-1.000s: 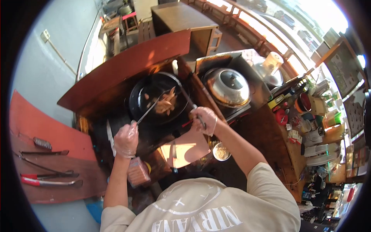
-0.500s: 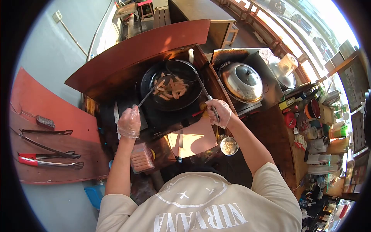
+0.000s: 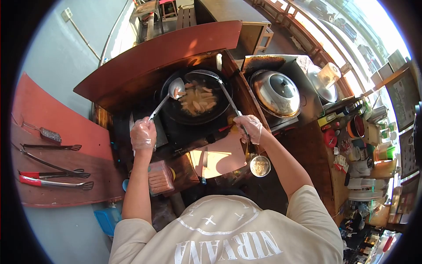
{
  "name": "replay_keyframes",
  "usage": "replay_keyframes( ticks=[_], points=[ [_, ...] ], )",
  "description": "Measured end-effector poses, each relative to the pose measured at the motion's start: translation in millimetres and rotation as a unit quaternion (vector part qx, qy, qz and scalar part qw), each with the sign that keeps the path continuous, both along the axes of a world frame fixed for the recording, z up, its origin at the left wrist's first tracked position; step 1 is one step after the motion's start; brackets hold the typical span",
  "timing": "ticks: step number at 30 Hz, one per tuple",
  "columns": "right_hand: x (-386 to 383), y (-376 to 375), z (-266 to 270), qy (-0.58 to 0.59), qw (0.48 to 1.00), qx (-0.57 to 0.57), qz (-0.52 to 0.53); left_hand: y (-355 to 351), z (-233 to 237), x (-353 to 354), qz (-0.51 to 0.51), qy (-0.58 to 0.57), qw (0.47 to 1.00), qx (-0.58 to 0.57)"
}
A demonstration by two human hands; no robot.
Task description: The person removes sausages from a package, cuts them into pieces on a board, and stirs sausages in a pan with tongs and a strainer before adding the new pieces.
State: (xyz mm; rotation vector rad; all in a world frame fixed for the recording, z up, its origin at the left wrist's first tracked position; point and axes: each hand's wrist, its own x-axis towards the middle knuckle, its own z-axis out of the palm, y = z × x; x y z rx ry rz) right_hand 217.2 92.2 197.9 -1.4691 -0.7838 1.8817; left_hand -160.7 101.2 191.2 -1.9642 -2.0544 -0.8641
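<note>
My left hand [image 3: 143,133], in a clear plastic glove, is closed round the handle of a metal ladle [image 3: 176,84]. The ladle's bowl is over the left side of a dark wok [image 3: 176,115], with a few sausage pieces at its lower edge. More cut sausage pieces [image 3: 198,101] lie in liquid in the wok's middle. Also gloved, my right hand [image 3: 249,127] grips the long handle of a skimmer [image 3: 203,75], whose round head is at the wok's far side, above the sausage pieces.
A lidded pot [image 3: 276,93] stands right of the wok. Nearer me are a knife [image 3: 205,158] on a pink board [image 3: 226,154], a metal bowl [image 3: 260,166] and a box of sausages [image 3: 161,179]. Tongs [image 3: 57,182] hang at left. A red panel [image 3: 158,55] rises behind the wok.
The ladle has come up out of the sausage pieces and shifted left, its bowl now in plain view. My left hand has moved slightly left. The skimmer head has shifted a little left and flattened.
</note>
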Motion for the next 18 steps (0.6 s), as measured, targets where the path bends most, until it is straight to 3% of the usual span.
replay_keyframes(
  ticks=[4, 7, 8, 10, 12, 14, 17, 18],
  points=[
    [14, 10, -2, -0.056, 0.997, 0.017, 0.048, 0, -4, 11, 0.011, -0.119, 0.988, -0.097],
    [28, 23, -11, -0.207, 0.970, 0.090, 0.095, 5, -12, 24, 0.031, -0.216, 0.962, -0.163],
    [31, 29, -4, -0.335, 0.925, 0.103, 0.148, 7, -14, 26, 0.051, -0.251, 0.946, -0.200],
    [36, 32, 17, -0.511, 0.817, 0.172, 0.205, 7, -17, 26, 0.053, -0.235, 0.944, -0.225],
    [40, 34, 31, -0.613, 0.742, 0.173, 0.207, 2, -17, 28, 0.056, -0.204, 0.958, -0.195],
    [51, 31, 43, -0.598, 0.753, 0.181, 0.208, -11, -18, 24, 0.060, -0.165, 0.964, -0.201],
    [72, 30, 14, -0.654, 0.703, 0.234, 0.156, -46, 9, 32, 0.056, -0.010, 0.998, 0.036],
    [73, 29, 12, -0.664, 0.696, 0.230, 0.149, -59, 8, 27, 0.065, -0.009, 0.997, 0.030]
  ],
)
